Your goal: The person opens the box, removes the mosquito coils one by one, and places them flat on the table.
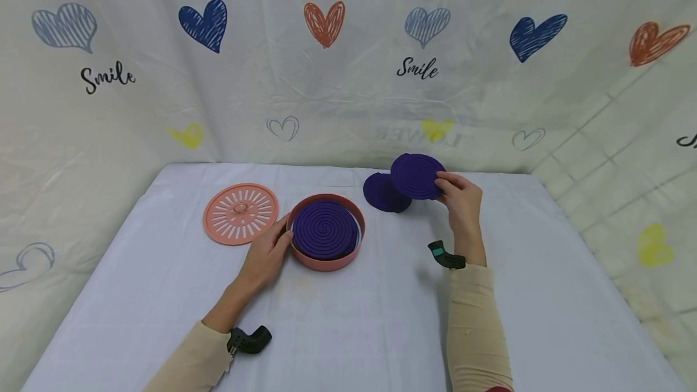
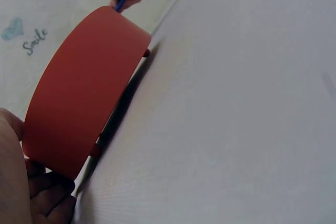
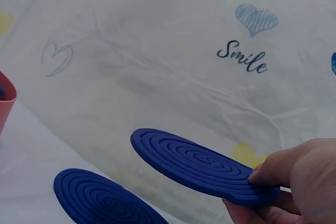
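Note:
My right hand (image 1: 461, 198) pinches a dark purple mosquito coil (image 1: 416, 176) by its right edge, thumb on top, holding it tilted above the table. Partly behind it, another mosquito coil (image 1: 383, 193) lies flat on the cloth; the right wrist view shows both the held coil (image 3: 194, 161) and the lower one (image 3: 107, 200) with spiral grooves. With my left hand (image 1: 267, 253) I grip the left wall of a round pink coil holder (image 1: 325, 265). Inside the holder lies a mosquito coil (image 1: 325, 230); whether more lie under it is hidden. Small feet under the holder (image 2: 86, 82) show in the left wrist view.
A pink slotted lid (image 1: 241, 214) with a small ring on top lies left of the holder. White cloth (image 1: 348, 331) covers the table. Behind its far edge hangs a pale curtain (image 1: 359, 77) printed with hearts.

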The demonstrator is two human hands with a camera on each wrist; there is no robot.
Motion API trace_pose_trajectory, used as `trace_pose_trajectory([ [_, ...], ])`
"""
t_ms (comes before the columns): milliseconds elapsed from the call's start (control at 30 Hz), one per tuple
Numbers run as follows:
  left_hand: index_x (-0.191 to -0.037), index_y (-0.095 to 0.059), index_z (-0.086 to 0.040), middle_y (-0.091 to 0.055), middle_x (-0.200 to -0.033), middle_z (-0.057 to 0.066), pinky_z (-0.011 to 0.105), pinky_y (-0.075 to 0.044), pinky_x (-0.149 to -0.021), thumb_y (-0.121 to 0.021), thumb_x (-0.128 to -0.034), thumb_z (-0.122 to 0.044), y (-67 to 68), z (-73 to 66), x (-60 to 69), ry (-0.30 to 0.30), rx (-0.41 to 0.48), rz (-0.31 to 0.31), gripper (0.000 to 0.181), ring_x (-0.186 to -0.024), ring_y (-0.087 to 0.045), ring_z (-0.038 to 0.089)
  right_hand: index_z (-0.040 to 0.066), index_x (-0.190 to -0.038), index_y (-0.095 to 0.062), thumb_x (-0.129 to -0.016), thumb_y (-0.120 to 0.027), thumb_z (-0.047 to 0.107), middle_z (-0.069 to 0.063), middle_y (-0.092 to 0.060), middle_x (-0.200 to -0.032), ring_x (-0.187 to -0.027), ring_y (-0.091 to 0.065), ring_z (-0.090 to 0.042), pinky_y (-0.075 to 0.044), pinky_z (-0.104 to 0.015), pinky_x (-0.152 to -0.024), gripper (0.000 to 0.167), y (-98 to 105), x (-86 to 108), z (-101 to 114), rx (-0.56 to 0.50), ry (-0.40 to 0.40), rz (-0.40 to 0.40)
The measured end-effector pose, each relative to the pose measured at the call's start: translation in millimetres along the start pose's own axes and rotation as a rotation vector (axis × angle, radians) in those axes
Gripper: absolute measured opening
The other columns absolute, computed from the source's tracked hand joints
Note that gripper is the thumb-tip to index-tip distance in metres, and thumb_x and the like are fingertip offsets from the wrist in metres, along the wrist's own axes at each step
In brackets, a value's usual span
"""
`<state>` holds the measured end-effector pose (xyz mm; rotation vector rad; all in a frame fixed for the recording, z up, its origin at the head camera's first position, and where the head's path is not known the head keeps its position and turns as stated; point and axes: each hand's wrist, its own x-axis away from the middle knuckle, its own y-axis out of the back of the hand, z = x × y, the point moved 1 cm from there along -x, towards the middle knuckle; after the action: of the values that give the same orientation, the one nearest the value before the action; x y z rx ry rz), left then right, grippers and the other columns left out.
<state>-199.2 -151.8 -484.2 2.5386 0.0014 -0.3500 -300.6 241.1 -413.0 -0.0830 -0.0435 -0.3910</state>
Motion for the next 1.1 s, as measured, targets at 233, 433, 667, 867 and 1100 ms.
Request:
trace_pose_trajectory([
  [233,-0.15,-0.048,-0.012,-0.056,-0.147,0.008,0.048,-0.039,-0.116,-0.049,-0.1038,-0.029,-0.3,1.4,0.2,0.002,0.001,-0.003,0.049,-0.141,-0.048,0.024,-0.002,-0.116,-0.071,-0.092,-0.067,0.002,0.004,-0.066,-0.092,-0.074,-0.064,-0.009,-0.058,-0.018,-0.062,0.025,7.3,-4.9,-6.7,0.023,-0.047,-0.036],
  [433,-0.15,-0.048,-0.01,-0.056,-0.147,0.009,0.05,-0.039,-0.116,-0.049,-0.1037,-0.028,-0.2,1.6,0.1,-0.014,0.003,-0.007,0.05,-0.14,-0.048,0.026,-0.001,-0.115,-0.072,-0.092,-0.066,0.001,0.006,-0.065,-0.09,-0.074,-0.063,-0.009,-0.057,-0.018,-0.061,0.024,14.8,-7.7,-11.7,0.023,-0.057,-0.073],
  [667,-0.151,-0.047,-0.013,-0.056,-0.148,0.007,0.048,-0.039,-0.116,-0.049,-0.1038,-0.028,0.8,1.0,-0.1,-0.002,-0.001,0.001,0.049,-0.141,-0.048,0.024,0.002,-0.113,-0.074,-0.091,-0.067,0.0,0.006,-0.067,-0.091,-0.074,-0.063,-0.009,-0.057,-0.019,-0.059,0.023,21.8,-13.0,-16.1,-0.016,-0.079,-0.113],
  [867,-0.15,-0.047,-0.012,-0.056,-0.147,0.009,0.05,-0.038,-0.116,-0.05,-0.1035,-0.029,0.9,0.5,-0.1,-0.005,0.0,0.001,0.05,-0.141,-0.048,0.026,0.001,-0.115,-0.073,-0.091,-0.068,0.001,0.006,-0.065,-0.09,-0.074,-0.062,-0.008,-0.057,-0.019,-0.059,0.025,25.6,-11.9,-16.0,0.01,-0.099,-0.151],
  [1100,-0.15,-0.047,-0.01,-0.055,-0.148,0.009,0.051,-0.038,-0.117,-0.049,-0.1037,-0.029,0.5,0.5,-0.1,0.0,-0.001,-0.001,0.05,-0.142,-0.047,0.027,0.002,-0.12,-0.071,-0.093,-0.066,0.003,0.005,-0.063,-0.098,-0.08,-0.062,-0.008,-0.056,-0.018,-0.06,0.028,28.6,-12.7,-18.8,0.053,-0.121,-0.169],
])
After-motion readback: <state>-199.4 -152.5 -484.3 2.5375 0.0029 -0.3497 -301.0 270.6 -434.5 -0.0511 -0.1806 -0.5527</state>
